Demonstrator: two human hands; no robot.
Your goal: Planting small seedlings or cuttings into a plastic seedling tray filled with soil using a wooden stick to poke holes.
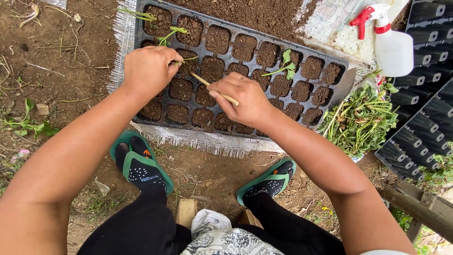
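**Two hands at a soil-filled seedling tray**

A black seedling tray [207, 49] packed with soil spans the upper centre of the frame. A heap of green cuttings [361, 120] lies at right, a white spray bottle [394, 45] in the upper right. The left hand [148, 68], fingers curled, pinches a small seedling [186, 59] over a cell. The right hand [245, 99] grips a thin wooden stick [212, 87] angled into the soil at centre.

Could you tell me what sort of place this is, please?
Probably an outdoor plant nursery or garden plot: a soil-filled seedling tray on bare ground, a pile of green cuttings, and a spray bottle.
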